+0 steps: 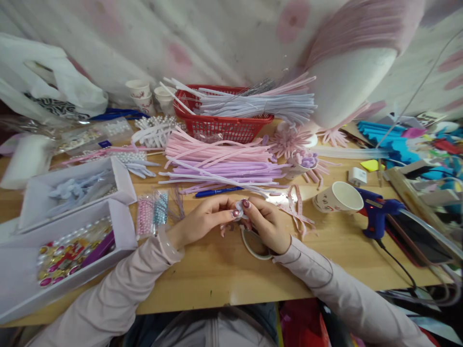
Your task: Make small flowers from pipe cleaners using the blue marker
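My left hand and my right hand meet over the middle of the wooden table. Both pinch a small white pipe-cleaner piece between thumbs and fingertips. A pale ring-shaped object lies on the table under my right hand. Just beyond the hands lie a blue pen and a pile of pink and lilac pipe cleaners.
A red basket of white pipe cleaners stands at the back. White boxes with gems and trims sit left, with bead strings beside them. A paper cup and blue glue gun lie right.
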`<state>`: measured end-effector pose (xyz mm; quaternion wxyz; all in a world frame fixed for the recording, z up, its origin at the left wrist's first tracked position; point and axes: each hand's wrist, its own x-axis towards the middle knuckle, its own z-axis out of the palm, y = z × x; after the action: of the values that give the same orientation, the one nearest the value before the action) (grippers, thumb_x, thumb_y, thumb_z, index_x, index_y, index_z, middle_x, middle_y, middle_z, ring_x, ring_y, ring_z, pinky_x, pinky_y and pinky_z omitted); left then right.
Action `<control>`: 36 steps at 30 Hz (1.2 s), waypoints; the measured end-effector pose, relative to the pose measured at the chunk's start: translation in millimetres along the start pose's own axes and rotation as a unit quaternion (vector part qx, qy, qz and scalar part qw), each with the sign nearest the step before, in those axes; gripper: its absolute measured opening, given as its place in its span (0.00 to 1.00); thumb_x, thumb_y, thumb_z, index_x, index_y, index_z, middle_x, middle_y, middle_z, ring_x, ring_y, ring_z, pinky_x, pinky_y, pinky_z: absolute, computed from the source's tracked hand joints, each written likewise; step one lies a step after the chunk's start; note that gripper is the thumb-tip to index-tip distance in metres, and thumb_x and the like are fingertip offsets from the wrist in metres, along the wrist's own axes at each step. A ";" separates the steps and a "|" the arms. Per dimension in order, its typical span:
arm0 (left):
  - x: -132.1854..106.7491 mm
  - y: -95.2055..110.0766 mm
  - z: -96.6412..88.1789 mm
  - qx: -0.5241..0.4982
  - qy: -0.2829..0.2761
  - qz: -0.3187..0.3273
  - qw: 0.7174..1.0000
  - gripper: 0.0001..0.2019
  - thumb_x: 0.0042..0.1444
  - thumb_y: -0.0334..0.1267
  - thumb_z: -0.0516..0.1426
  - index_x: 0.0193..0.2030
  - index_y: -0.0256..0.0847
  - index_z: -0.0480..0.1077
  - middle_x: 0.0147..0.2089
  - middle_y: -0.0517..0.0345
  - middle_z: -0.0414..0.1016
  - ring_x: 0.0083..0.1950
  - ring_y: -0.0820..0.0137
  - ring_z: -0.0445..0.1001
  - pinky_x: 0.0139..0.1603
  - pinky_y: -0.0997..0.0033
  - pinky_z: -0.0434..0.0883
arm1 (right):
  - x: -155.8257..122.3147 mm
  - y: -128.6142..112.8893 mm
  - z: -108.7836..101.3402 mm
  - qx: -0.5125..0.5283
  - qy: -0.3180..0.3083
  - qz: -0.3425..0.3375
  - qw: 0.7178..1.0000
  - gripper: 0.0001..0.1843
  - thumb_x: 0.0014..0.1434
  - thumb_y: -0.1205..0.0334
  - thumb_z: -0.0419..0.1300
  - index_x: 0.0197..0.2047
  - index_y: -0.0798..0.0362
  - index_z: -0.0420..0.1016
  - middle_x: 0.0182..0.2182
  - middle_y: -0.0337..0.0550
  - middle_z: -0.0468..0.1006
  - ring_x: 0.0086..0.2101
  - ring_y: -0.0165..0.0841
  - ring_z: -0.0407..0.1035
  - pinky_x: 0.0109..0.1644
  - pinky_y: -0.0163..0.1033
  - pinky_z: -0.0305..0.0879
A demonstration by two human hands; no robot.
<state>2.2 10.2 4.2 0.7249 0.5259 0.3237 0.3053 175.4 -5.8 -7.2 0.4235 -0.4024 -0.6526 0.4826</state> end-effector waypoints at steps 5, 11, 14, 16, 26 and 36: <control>-4.4 5.1 -0.4 0.070 0.035 0.006 0.997 0.09 0.54 0.41 0.58 0.32 0.36 0.67 0.26 0.63 0.66 0.21 0.80 0.59 0.20 0.80 0.58 | 2.2 1.9 -1.4 0.028 -0.021 0.020 0.999 0.23 0.65 0.50 0.50 0.21 0.53 0.62 0.18 0.35 0.64 0.21 0.27 0.58 0.27 0.35 0.55; -0.9 -6.0 1.8 -0.092 0.004 -0.045 0.995 0.12 0.51 0.42 0.59 0.36 0.35 0.67 0.32 0.57 0.71 0.23 0.76 0.68 0.20 0.78 0.66 | 2.1 5.7 0.8 0.146 0.018 0.054 0.988 0.17 0.65 0.49 0.49 0.30 0.52 0.63 0.20 0.35 0.66 0.23 0.29 0.62 0.28 0.36 0.59; 0.3 -8.9 1.0 -0.179 -0.002 -0.054 0.982 0.11 0.49 0.40 0.60 0.37 0.34 0.69 0.33 0.55 0.72 0.26 0.74 0.71 0.23 0.77 0.68 | 0.9 5.6 -0.2 0.158 -0.007 0.032 0.987 0.11 0.63 0.52 0.54 0.40 0.51 0.64 0.27 0.37 0.68 0.25 0.30 0.64 0.29 0.37 0.63; 0.0 -8.9 0.3 -0.208 0.004 -0.049 0.977 0.12 0.48 0.38 0.61 0.37 0.34 0.71 0.32 0.54 0.72 0.28 0.73 0.71 0.24 0.77 0.68 | 1.1 5.5 -2.7 0.096 -0.020 -0.018 0.995 0.10 0.62 0.53 0.55 0.42 0.51 0.66 0.32 0.41 0.69 0.31 0.33 0.66 0.36 0.41 0.66; 0.5 -12.8 -4.6 -0.255 -0.009 -0.041 0.966 0.10 0.50 0.35 0.62 0.38 0.32 0.74 0.31 0.57 0.68 0.26 0.79 0.63 0.25 0.78 0.65 | 4.5 7.7 -4.8 -0.115 -0.004 -0.158 0.981 0.07 0.62 0.64 0.55 0.45 0.51 0.66 0.38 0.46 0.70 0.40 0.37 0.65 0.44 0.43 0.64; 3.0 -18.9 -1.9 -0.296 0.000 -0.085 0.952 0.08 0.49 0.33 0.63 0.34 0.29 0.74 0.29 0.54 0.73 0.28 0.74 0.72 0.33 0.72 0.73 | 3.6 12.1 -6.0 -0.265 0.019 -0.225 0.938 0.12 0.63 0.74 0.46 0.45 0.51 0.64 0.35 0.45 0.70 0.36 0.34 0.66 0.40 0.39 0.64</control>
<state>4.5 8.7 -14.9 0.8711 0.2586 0.2622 0.3249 181.3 1.9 -17.4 0.4115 -0.3522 -0.8218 0.1767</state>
